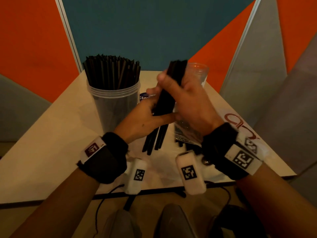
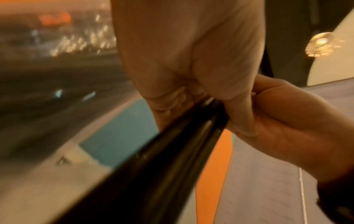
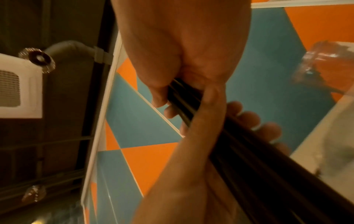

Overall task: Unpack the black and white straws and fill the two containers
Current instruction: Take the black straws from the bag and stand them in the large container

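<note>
We can read only "Cla" in white on a blue round label (image 1: 143,97), at 12 o'clock from the left hand (image 1: 144,121). Red lettering on the table (image 1: 51,134), at 3 o'clock, stays illegible to us.

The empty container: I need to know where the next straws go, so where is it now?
In the head view the empty container stands at the table's far right, behind the right hand, right of the full container.

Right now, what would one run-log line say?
both hands: left hand, right hand grip bundle of black plastic straws | clear plastic container: holds black straws
</note>
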`<control>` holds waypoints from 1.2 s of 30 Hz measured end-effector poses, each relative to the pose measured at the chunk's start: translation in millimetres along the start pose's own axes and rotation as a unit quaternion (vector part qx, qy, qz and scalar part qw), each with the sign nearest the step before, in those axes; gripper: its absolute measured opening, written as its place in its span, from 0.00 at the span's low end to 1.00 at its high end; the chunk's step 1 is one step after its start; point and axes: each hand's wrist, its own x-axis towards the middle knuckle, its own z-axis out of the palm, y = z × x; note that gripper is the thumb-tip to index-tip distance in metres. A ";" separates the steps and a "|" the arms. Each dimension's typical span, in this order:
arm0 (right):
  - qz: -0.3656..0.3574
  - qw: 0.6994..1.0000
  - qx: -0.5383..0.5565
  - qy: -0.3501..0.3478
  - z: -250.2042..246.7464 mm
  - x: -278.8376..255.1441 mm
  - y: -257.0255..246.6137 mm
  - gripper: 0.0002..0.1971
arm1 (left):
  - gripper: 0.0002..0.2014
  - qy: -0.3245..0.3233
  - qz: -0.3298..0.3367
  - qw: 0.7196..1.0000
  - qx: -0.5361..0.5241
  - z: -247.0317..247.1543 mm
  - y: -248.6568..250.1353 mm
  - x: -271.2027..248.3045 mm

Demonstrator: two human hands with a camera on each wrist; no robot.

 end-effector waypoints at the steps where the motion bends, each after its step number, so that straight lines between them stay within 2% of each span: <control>1: -0.018 1.000 0.008 0.006 -2.1 4.3 -10.0 0.02 | 0.19 0.014 0.006 1.000 0.017 -6.4 1.8 -1.3; 4: -0.105 0.993 0.047 0.020 -12.3 21.9 -43.2 0.05 | 0.18 0.097 0.056 0.991 0.079 -31.0 9.0 -8.4; 6: -0.155 0.986 0.042 0.042 -17.4 37.0 -63.4 0.09 | 0.13 0.180 0.086 0.969 0.143 -49.3 15.0 -15.0; 9: -0.119 0.990 -0.045 0.065 -4.1 62.1 -74.9 0.08 | 0.02 0.278 0.103 0.915 0.275 -75.0 11.8 -19.7; 11: -0.111 0.990 -0.026 0.078 7.2 78.7 -72.7 0.13 | 0.01 0.288 0.064 0.887 0.356 -87.3 2.0 -18.7; 12: -0.115 0.989 -0.001 0.091 12.9 86.6 -70.8 0.15 | 0.01 0.285 0.040 0.882 0.374 -91.1 -2.7 -18.4; 14: -0.158 0.979 0.054 0.118 26.3 94.8 -70.0 0.10 | 0.04 0.287 0.012 0.881 0.377 -95.0 -9.5 -18.4; 16: -0.196 0.966 0.102 0.130 38.5 103.7 -63.0 0.08 | 0.06 0.294 0.015 0.882 0.369 -95.7 -12.3 -19.4; 19: -0.145 0.980 0.089 0.108 53.6 110.8 -36.1 0.05 | 0.06 0.302 0.024 0.888 0.346 -97.0 -10.7 -20.6; 21: -0.092 0.990 0.033 0.101 59.0 114.5 -15.1 0.11 | 0.06 0.305 0.019 0.892 0.332 -97.9 -10.8 -19.8; 24: -0.056 0.992 -0.080 0.085 65.2 116.5 6.1 0.25 | 0.06 0.307 0.013 0.896 0.321 -98.2 -12.5 -18.0; 27: -0.074 0.991 -0.097 0.045 68.8 114.3 19.4 0.46 | 0.06 0.308 0.018 0.900 0.308 -98.2 -13.4 -17.8; 29: -0.108 0.989 -0.098 0.034 68.8 115.1 26.1 0.54 | 0.06 0.310 0.019 0.901 0.303 -97.0 -13.2 -18.5; 31: -0.126 0.985 -0.103 0.051 69.2 117.8 27.7 0.50 | 0.06 0.311 0.018 0.899 0.307 -96.5 -13.4 -18.9; 34: -0.138 0.971 -0.181 0.070 71.1 122.6 27.0 0.28 | 0.06 0.312 0.018 0.898 0.310 -96.7 -14.9 -18.4; 36: -0.106 0.959 -0.259 0.040 73.3 125.3 27.5 0.18 | 0.06 0.313 0.019 0.897 0.312 -96.7 -16.1 -18.1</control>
